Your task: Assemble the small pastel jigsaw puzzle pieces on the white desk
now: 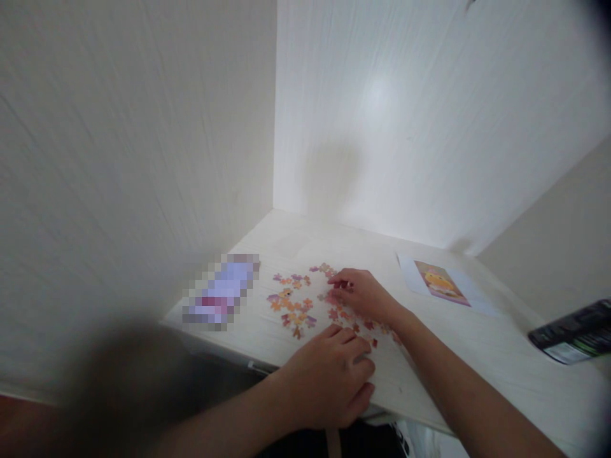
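Two hands work the puzzle pieces: right hand pinching one, left hand curled nearby; next, fitting needs careful alignment.

Puzzle pieces orange, pink and purple on a pale wood-grain worktop; reference picture orange and pink with a white border; black packet

The surface under both hands looks like pale wood laminate, matt with a faint grain. The puzzle pieces beside the right hand look like thin matt card. The sheet beyond that hand is printed paper. The black packet farther right looks glossy, like plastic.
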### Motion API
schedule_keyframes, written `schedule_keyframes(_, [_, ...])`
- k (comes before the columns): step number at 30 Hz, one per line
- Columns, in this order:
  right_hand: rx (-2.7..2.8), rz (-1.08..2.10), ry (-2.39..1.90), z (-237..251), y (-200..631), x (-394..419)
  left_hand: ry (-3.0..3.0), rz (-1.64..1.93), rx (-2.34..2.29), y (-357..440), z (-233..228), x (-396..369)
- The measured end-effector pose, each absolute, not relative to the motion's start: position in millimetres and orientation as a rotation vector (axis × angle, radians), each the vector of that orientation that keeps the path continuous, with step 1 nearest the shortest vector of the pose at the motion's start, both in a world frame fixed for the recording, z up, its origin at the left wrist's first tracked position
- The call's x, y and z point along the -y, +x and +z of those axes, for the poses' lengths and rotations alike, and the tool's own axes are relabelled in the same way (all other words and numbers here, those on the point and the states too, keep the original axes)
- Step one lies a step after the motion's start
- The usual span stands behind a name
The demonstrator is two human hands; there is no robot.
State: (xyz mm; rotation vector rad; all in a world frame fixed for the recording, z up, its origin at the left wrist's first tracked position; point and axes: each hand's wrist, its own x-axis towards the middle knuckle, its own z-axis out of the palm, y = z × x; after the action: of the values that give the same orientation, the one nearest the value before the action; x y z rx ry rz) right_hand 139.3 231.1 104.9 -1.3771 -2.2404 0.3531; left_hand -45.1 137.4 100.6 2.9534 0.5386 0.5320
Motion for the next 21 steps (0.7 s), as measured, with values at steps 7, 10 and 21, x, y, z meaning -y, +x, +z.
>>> schedule_keyframes(7, [1.911,0.071,-1.355,105,174,-250,2.935,0.499,-0.528,-46,101,-138])
schedule_keyframes(10, [1.819,0.032,-1.394,101,188,-257,2.928,0.497,-0.535,-45,101,-138])
schedule_keyframes(21, [1.801,0.16,-1.52,89,199,-264,2.918,0.506,-0.538,-45,104,-136])
